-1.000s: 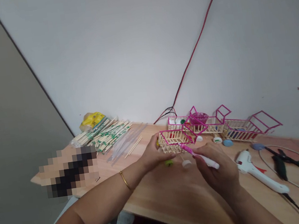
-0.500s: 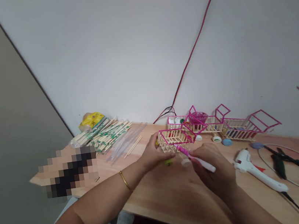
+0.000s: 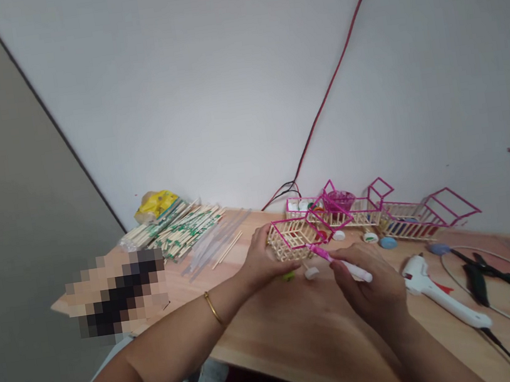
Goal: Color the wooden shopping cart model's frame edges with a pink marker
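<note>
My left hand [image 3: 265, 260] is closed around the left end of a small cart model [image 3: 295, 236] built from bamboo sticks, its top rim coloured magenta. White and green caps show under it like wheels. Between the thumb and fingers of my right hand [image 3: 371, 281] is a pink-and-white marker pen [image 3: 349, 268]. The pen's tip meets or nearly meets the cart's near top edge; exact contact is too small to tell. Behind the held cart stand similar stick carts [image 3: 408, 220] with magenta edges.
A white glue gun [image 3: 445, 294] lies at the right, beside a dark-handled tool [image 3: 498, 270] and its cables. Bundled bamboo sticks [image 3: 189, 229] and a yellow bag [image 3: 157, 203] are at the back left. Loose caps [image 3: 388, 242] rest near the carts. The table [image 3: 280, 339] meets a white wall.
My right hand and the marker pen have moved slightly right, the tip sliding along the cart's near edge. The cart has tilted a little in my left hand.
</note>
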`<state>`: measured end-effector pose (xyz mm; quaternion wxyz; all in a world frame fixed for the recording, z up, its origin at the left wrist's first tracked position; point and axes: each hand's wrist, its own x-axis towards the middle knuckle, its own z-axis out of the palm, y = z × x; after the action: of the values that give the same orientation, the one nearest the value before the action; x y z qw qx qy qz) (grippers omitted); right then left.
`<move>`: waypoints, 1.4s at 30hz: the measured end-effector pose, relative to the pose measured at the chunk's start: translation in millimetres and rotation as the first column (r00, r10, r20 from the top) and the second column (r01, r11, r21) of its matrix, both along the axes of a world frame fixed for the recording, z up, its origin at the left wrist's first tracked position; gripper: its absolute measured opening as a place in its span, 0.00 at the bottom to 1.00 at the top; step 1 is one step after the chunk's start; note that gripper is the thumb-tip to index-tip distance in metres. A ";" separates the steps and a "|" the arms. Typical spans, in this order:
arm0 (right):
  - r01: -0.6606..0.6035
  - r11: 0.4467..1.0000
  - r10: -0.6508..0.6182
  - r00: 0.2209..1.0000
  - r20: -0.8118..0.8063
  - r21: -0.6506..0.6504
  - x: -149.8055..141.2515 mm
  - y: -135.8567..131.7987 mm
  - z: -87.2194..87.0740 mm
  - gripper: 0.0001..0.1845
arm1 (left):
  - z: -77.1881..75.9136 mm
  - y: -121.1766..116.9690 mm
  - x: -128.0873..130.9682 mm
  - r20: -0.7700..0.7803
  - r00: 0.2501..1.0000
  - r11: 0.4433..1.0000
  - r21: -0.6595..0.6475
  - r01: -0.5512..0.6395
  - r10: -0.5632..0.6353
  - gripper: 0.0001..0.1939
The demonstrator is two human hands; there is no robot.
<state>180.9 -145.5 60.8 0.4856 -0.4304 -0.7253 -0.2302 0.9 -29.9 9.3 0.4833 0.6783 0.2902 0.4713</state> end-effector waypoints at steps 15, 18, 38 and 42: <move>-0.146 0.987 0.140 0.986 -0.091 -0.059 -3.1 -1.9 -1.0 0.05 | 5.8 -3.8 -2.4 -0.321 0.934 0.933 0.358 -0.034 0.157 0.55; -0.146 0.987 0.137 0.982 -0.128 -0.068 -4.2 -2.4 -2.1 0.05 | 6.8 -6.2 -2.4 -0.332 0.929 0.906 0.422 -0.010 0.165 0.53; -0.220 0.973 0.217 0.975 -0.041 -0.074 0.3 -5.0 3.5 0.09 | 6.4 -8.0 0.1 -0.227 0.950 0.813 0.581 -0.045 0.215 0.47; -0.212 0.976 0.208 0.976 -0.063 -0.057 -2.9 -3.1 2.6 0.10 | 8.3 -10.3 0.1 -0.219 0.956 0.791 0.611 -0.024 0.198 0.47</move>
<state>178.0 -148.6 63.4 0.5138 -0.3729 -0.7595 -0.1422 1.0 -40.1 17.6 0.1695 0.8359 0.2285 0.4694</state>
